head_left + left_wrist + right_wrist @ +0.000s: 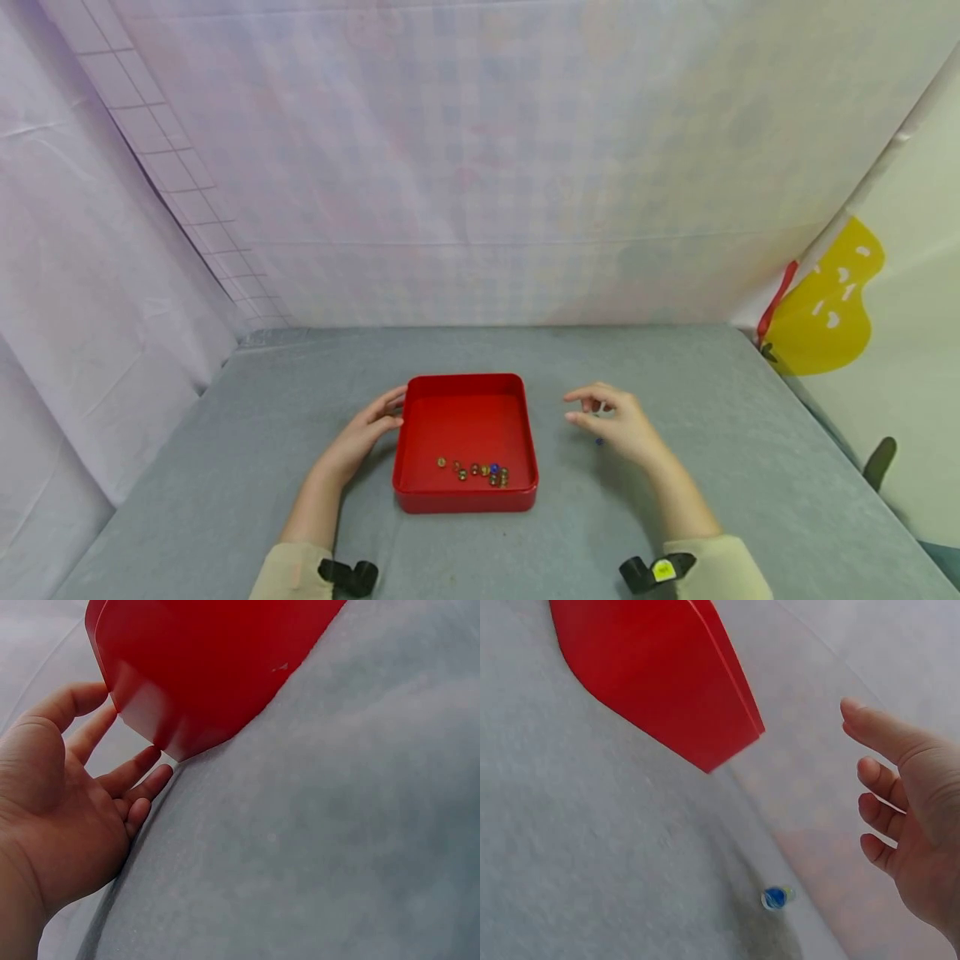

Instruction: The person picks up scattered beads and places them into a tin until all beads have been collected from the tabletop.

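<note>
A red tray (465, 502) lies on the grey cloth, with several gold-brown glass marbles (475, 470) and a blue one (494, 468) gathered in its near part. My left hand (358, 439) rests its fingertips against the tray's left side; in the left wrist view, its fingers (129, 771) reach the red wall. To the right of the tray, my right hand (622, 425) hovers with loosely bent fingers and nothing between them. Below that hand, a blue marble (774, 898) sits on the cloth, with a small yellowish glassy piece (789, 892) right behind it in the right wrist view.
Grey cloth (300, 375) covers the table. A pale checked curtain (480, 167) hangs along the back, and white sheets (75, 250) close off the left side. At the right, another sheet carries a yellow printed shape (825, 308).
</note>
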### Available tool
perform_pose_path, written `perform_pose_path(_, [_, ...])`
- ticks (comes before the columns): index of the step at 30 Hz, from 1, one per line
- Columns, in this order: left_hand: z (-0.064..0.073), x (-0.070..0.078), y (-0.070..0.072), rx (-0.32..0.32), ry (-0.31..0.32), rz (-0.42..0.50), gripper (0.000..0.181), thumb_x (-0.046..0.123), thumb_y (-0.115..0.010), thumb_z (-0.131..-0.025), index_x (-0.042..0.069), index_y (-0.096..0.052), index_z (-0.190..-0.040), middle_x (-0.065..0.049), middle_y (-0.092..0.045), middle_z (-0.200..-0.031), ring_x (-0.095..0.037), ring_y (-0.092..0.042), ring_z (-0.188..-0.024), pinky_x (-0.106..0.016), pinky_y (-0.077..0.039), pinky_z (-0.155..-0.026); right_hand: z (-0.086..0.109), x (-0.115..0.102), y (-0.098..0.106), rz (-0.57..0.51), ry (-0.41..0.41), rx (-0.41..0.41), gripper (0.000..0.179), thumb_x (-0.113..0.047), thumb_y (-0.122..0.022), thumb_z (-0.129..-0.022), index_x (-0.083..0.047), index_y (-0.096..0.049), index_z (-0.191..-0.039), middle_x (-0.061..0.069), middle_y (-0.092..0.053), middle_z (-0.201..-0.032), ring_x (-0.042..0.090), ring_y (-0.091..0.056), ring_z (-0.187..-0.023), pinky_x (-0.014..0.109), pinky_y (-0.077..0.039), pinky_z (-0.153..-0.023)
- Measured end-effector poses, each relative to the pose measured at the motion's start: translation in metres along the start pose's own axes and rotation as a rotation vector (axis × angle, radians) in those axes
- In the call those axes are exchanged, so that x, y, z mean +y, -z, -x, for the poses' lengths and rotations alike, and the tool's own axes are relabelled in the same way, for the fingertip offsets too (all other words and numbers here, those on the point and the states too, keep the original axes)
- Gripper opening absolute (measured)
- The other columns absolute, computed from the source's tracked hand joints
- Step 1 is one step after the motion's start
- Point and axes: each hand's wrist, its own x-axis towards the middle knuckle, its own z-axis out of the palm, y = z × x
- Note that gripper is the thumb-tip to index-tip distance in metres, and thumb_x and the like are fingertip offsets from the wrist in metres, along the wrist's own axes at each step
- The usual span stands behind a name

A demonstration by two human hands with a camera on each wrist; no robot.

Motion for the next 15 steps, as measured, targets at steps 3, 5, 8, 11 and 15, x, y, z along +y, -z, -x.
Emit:
perform_pose_path(3, [0.000,0.000,0.000,0.000,0.002,0.004,0.053,0.013,-0.052,-0.098,0.010,-0.035,-0.149,-0.019,-0.035,-0.148,-0.033,-0.031,-0.134,-0.058,-0.021,-0.106,0.001,0.003,0.004,0.003,-0.007,0.015,0.020,0.002,-0.074,-0.079,0.001,-0.071,-0.099,0.006,-0.053,-0.076,0.019,-0.049,-0.075,0.036,-0.040,-0.068])
perform_pose_path(5, [0.001,0.000,0.000,0.000,0.003,0.006,0.053,0.013,-0.053,-0.098,0.010,-0.035,-0.148,-0.019,-0.035,-0.148,-0.033,-0.031,-0.135,-0.057,-0.021,-0.107,0.001,0.005,0.005,0.002,-0.005,0.030,0.019,0.003,-0.074,-0.079,0.003,-0.070,-0.098,0.006,-0.053,-0.076,0.021,-0.049,-0.075,0.033,-0.040,-0.068])
perform_pose_path(8, [0.000,0.000,0.000,-0.005,0.000,0.008,0.054,0.012,-0.052,-0.098,0.010,-0.034,-0.149,-0.019,-0.035,-0.148,-0.033,-0.030,-0.135,-0.057,-0.020,-0.107,0.003,0.009,0.008,0.003,-0.014,0.052,0.018,0.004,-0.073,-0.080,0.005,-0.070,-0.098,0.006,-0.054,-0.076,0.021,-0.050,-0.075,0.032,-0.040,-0.068])
perform_pose_path(11, [0.000,-0.001,0.001,-0.009,-0.003,0.009,0.054,0.012,-0.052,-0.098,0.009,-0.033,-0.149,-0.020,-0.034,-0.149,-0.034,-0.029,-0.135,-0.057,-0.021,-0.107,0.004,0.015,0.011,0.010,-0.040,0.061,0.018,0.003,-0.072,-0.081,0.006,-0.069,-0.099,0.005,-0.054,-0.077,0.016,-0.049,-0.075,0.030,-0.040,-0.066])
perform_pose_path(15, [0.000,0.000,0.001,-0.007,0.003,0.003,0.054,0.013,-0.052,-0.099,0.010,-0.033,-0.149,-0.019,-0.033,-0.149,-0.034,-0.030,-0.135,-0.057,-0.021,-0.107,0.006,0.023,0.015,0.022,-0.057,0.061,0.018,0.002,-0.072,-0.082,0.007,-0.069,-0.100,0.006,-0.054,-0.076,0.014,-0.048,-0.072,0.029,-0.040,-0.062])
